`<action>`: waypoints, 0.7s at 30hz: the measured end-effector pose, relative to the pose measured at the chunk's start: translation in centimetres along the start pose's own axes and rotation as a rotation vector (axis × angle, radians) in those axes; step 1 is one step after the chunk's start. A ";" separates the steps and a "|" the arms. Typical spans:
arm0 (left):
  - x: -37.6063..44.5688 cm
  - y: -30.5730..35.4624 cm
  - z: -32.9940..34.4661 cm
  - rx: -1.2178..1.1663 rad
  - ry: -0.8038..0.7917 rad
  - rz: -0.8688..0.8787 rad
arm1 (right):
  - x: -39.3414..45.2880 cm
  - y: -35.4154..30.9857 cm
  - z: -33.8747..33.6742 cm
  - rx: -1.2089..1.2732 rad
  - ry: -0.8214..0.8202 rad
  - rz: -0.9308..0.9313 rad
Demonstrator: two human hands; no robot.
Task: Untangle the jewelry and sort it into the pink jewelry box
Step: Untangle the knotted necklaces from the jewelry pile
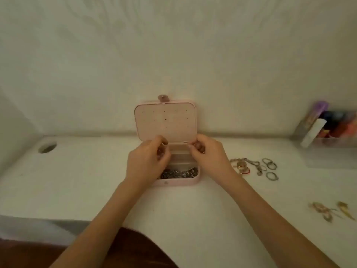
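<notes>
The pink jewelry box [179,182] stands open against the wall, its lid [166,120] upright with small holes. A silver chain [178,173] lies in the box's front compartment. My left hand [147,161] hovers over the box's left side and pinches a small gold ring [164,142] between thumb and fingertips. My right hand [209,153] is over the box's right side, fingers curled round a small piece of jewelry [199,147] that is mostly hidden. Right of the box lies a tangled pile of chains [245,166] and silver rings [269,168].
Gold earrings [332,210] lie near the table's right front. A clear organiser [328,130] with colourful items stands at the back right. A round cable hole [47,147] is at the back left. The table's front edge runs at lower left.
</notes>
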State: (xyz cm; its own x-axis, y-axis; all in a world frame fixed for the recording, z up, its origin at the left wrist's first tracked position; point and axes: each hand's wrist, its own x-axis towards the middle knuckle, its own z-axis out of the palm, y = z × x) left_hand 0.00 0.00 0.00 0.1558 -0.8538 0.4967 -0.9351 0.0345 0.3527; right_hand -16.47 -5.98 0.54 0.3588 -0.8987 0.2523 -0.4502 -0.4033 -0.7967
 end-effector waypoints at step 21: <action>-1.6 -1.7 1.4 -0.134 0.297 0.136 | -1.6 -4.7 -0.7 -0.662 -0.340 0.036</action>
State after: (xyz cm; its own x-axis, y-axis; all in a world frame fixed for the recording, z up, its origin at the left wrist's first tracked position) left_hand 0.91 0.61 -2.51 0.1372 -0.6491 0.7482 -0.9067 0.2219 0.3588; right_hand -15.46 -2.77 4.29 0.5194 -0.8537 -0.0371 -0.8262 -0.4906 -0.2769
